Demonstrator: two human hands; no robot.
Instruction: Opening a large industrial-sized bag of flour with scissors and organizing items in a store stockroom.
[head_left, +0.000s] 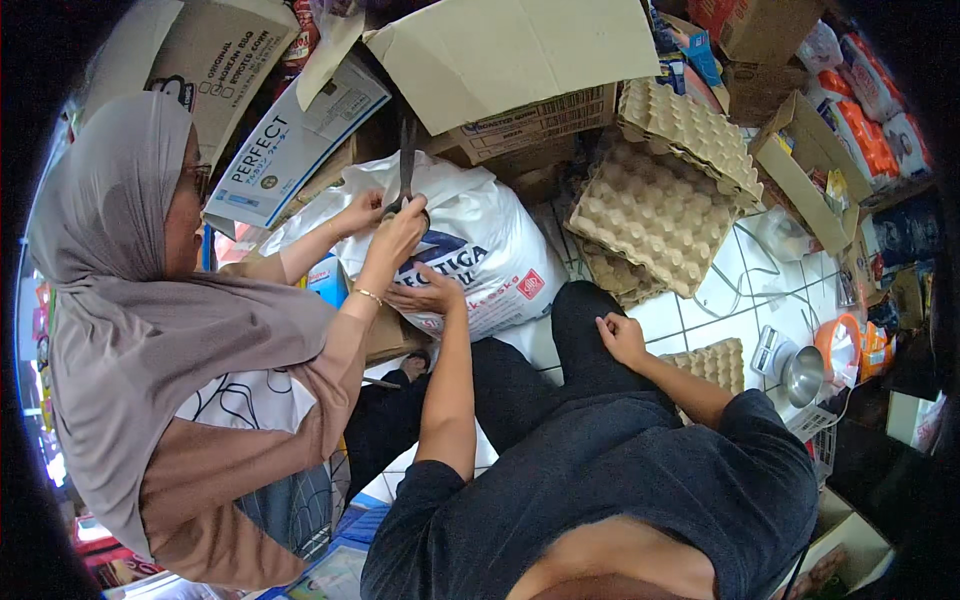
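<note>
A full white plastic sack (517, 247) with printed writing stands on the floor in front of me. My left hand (427, 290) lies against its near left side, fingers spread and gripping nothing. On my right knee rests my right hand (621, 339), its fingers curled and nothing visible in it. A co-worker at my left holds dark-handled scissors (406, 161) above the top of the sack, blades pointing away from me. The co-worker's other hand (362, 212) is at the sack's top edge; what it pinches is too small to tell.
Stacked cardboard egg trays (652, 217) lean right of the sack. Cardboard cartons (517, 60) crowd the far side. On the tiled floor (720, 315) lies a loose strap. A metal bowl (802, 375), a digital scale (766, 350) and an orange basket (836, 349) stand at right.
</note>
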